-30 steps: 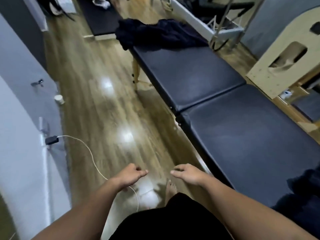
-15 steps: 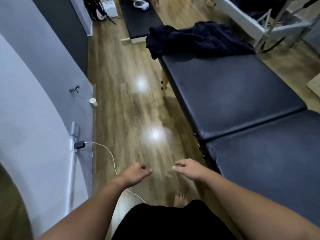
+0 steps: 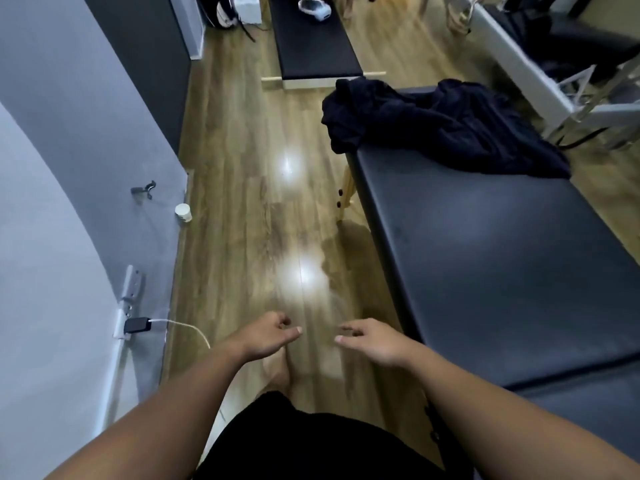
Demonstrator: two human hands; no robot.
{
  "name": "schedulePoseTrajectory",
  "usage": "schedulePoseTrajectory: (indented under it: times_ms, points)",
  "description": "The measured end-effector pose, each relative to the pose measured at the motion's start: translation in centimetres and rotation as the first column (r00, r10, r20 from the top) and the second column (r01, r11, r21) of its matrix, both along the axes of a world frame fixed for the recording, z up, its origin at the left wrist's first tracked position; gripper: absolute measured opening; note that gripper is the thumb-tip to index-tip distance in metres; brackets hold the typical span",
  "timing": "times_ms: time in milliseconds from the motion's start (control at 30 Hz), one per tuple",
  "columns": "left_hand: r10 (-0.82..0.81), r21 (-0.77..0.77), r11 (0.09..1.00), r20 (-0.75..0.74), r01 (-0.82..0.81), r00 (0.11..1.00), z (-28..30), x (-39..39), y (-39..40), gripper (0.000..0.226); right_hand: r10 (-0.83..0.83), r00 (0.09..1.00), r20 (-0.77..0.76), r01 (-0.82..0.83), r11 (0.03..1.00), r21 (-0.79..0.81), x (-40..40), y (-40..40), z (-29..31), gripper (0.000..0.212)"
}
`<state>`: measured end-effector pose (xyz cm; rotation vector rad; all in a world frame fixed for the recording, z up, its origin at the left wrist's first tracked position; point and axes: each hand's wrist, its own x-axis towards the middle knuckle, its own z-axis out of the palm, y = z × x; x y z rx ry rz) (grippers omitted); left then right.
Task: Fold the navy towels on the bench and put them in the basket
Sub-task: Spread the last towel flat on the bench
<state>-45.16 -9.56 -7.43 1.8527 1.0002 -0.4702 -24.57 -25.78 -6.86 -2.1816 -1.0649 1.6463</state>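
A crumpled heap of navy towels (image 3: pixel 440 129) lies on the far end of the long black padded bench (image 3: pixel 502 271), one corner hanging over its left edge. My left hand (image 3: pixel 268 336) and my right hand (image 3: pixel 370 341) hover side by side over the wooden floor, near the bench's left edge and well short of the towels. Both hold nothing; the left fingers are loosely curled, the right fingers are apart. No basket is in view.
A grey wall runs along the left with a plugged-in charger (image 3: pixel 136 325) and white cable. A small white cup (image 3: pixel 183 212) stands on the floor by the wall. A second black mat (image 3: pixel 311 46) lies beyond the bench. A metal frame (image 3: pixel 571 88) stands at the right.
I have walked forward along the bench; the towel heap is nearer and larger. My hands stay in front of me, empty. The wooden piece at the right has left the view.
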Motion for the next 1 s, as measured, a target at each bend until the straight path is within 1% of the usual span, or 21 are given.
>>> schedulePoseTrajectory:
  times_ms: [133,267,433,500,567,633,767,900,933,1000]
  points:
    - [-0.079,-0.057,0.995,-0.006,0.078,0.997,-0.2,3.8,6.6,0.061,-0.125,0.992,0.023,0.126,0.991,-0.041,2.8,5.7,1.5,0.073]
    - [-0.233,-0.022,0.972,-0.009,0.233,0.972,0.1,8.3,14.1,0.064,-0.191,0.978,0.089,0.193,0.981,-0.011,5.3,11.8,2.8,0.072]
    - [-0.325,0.012,0.945,-0.014,0.325,0.946,0.8,14.0,20.6,0.058,-0.271,0.957,0.108,0.269,0.963,0.028,9.1,16.9,3.8,0.072]
    - [-0.354,0.018,0.935,-0.026,0.355,0.935,1.0,16.6,22.9,0.060,-0.302,0.946,0.115,0.299,0.953,0.044,11.4,18.6,4.0,0.069]
    - [-0.352,0.023,0.936,-0.027,0.352,0.936,1.3,19.4,25.1,0.065,-0.322,0.939,0.118,0.316,0.947,0.061,14.0,20.3,4.2,0.068]
    - [-0.345,0.040,0.937,-0.024,0.346,0.938,1.9,22.2,27.1,0.065,-0.324,0.935,0.143,0.314,0.945,0.089,16.5,21.9,4.3,0.070]
    - [-0.369,0.086,0.925,-0.026,0.370,0.929,3.9,28.0,30.4,0.064,-0.446,0.876,0.185,0.418,0.892,0.173,21.9,24.8,5.1,0.069]
    - [-0.364,0.117,0.925,-0.004,0.362,0.931,5.5,33.7,32.7,0.066,-0.479,0.836,0.267,0.418,0.871,0.257,28.2,27.1,5.9,0.069]
    - [-0.374,0.127,0.920,0.004,0.371,0.927,5.8,35.2,33.2,0.064,-0.495,0.818,0.292,0.425,0.863,0.272,29.7,27.5,6.2,0.068]
    - [-0.404,0.164,0.905,0.044,0.393,0.914,6.8,38.0,33.7,0.049,-0.529,0.784,0.325,0.449,0.845,0.290,32.4,28.0,6.8,0.067]
